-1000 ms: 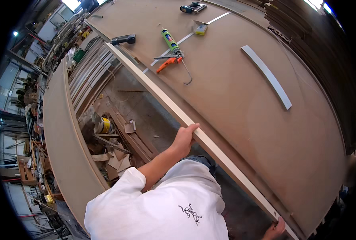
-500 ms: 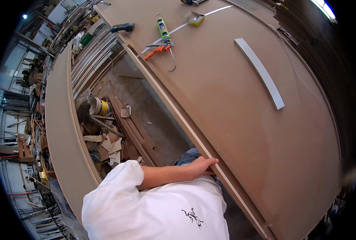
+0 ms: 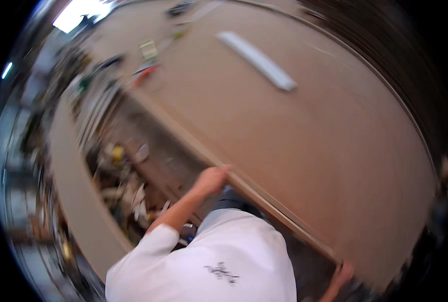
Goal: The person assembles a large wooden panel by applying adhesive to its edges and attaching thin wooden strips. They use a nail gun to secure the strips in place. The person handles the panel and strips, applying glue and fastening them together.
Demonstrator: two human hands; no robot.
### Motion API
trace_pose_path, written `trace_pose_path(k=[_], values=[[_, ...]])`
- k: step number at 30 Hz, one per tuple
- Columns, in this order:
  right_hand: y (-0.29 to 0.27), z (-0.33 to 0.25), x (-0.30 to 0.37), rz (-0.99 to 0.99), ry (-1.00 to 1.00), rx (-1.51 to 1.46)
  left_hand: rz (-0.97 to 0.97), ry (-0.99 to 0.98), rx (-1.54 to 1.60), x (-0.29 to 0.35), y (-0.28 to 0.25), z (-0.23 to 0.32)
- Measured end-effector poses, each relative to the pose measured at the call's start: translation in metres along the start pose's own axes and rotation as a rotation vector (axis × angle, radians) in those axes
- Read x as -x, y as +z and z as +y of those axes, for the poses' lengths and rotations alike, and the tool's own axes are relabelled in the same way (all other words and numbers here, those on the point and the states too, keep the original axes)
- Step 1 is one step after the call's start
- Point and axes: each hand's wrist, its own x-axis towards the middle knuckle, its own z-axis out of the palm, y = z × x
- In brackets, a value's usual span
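A large brown panel (image 3: 304, 146) fills the right side of the view, and a long wooden strip (image 3: 272, 215) runs along its near edge. My left hand (image 3: 214, 179) is closed over this strip about midway along it, fingers on top. At the strip's near right end is my right hand (image 3: 341, 275), touching the panel's corner area; motion blur smears its fingers. On the panel lie a white flat bar (image 3: 256, 60), a caulking gun (image 3: 146, 73) with orange handle and green cartridge, and a small yellow box (image 3: 181, 30).
A dark tool (image 3: 108, 62) lies at the panel's far left edge, another dark tool (image 3: 180, 8) farther back. Another long panel (image 3: 75, 176) stands on the left. Between the panels, the floor holds offcuts (image 3: 133, 199) and a yellow-banded bucket (image 3: 117, 153).
My right hand has come into view at the near right corner. My left hand appears farther up and left. The view has swung, and the dark gap beside the strip looks narrower.
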Motion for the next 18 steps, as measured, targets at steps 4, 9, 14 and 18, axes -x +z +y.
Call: trace_pose_path(k=[4,9,14,18], values=[[-0.048,-0.022,0.012,0.071,0.094,0.01,0.057,-0.098,0.427,0.003,0.036,-0.039],[-0.001,-0.046,-0.016,0.705,0.479,-0.422,0.341,-0.247,0.439,0.05,-0.012,-0.074],[0.047,-0.056,-0.024,0.763,1.058,-1.203,0.329,-0.118,0.836,0.04,-0.054,-0.083],[0.033,-0.072,-0.062,0.46,1.021,-1.272,0.388,-0.225,0.913,0.005,-0.071,-0.126]])
